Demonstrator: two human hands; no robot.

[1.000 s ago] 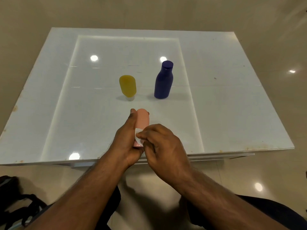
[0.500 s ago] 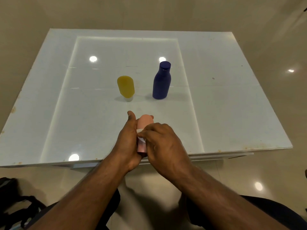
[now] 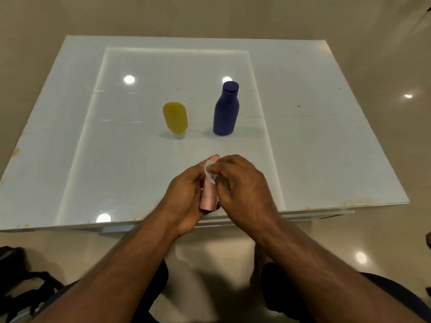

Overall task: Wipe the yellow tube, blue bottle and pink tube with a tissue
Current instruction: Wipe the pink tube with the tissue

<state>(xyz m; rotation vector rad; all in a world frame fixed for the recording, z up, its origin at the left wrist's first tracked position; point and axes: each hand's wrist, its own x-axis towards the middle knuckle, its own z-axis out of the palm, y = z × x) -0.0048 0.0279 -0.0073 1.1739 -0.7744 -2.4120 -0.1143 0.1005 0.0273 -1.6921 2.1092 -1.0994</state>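
One pink tube (image 3: 208, 198) is gripped by the left hand (image 3: 184, 197) over the table's (image 3: 326, 148) near edge; one tissue (image 3: 209, 173) is pinched against it by the right hand (image 3: 242, 183). One yellow tube (image 3: 175, 119) and one blue bottle (image 3: 226, 110) are stood behind (both upright, apart).

In front of me stands a square white table with a glossy glass top (image 3: 314, 141), and a lighter rectangular panel (image 3: 130, 159) shows through its middle. Ceiling lights glint off the sheen in several spots. Rusty specks dot the near edge and the left rim. Two things stand directly on the panel, near its middle: a yellow plastic tube (image 3: 175, 117), upright on its pale cap, and just to its right, apart from it, a dark blue plastic bottle with a round screw cap (image 3: 226, 110), also upright. Each casts a faint shadow on the glass.
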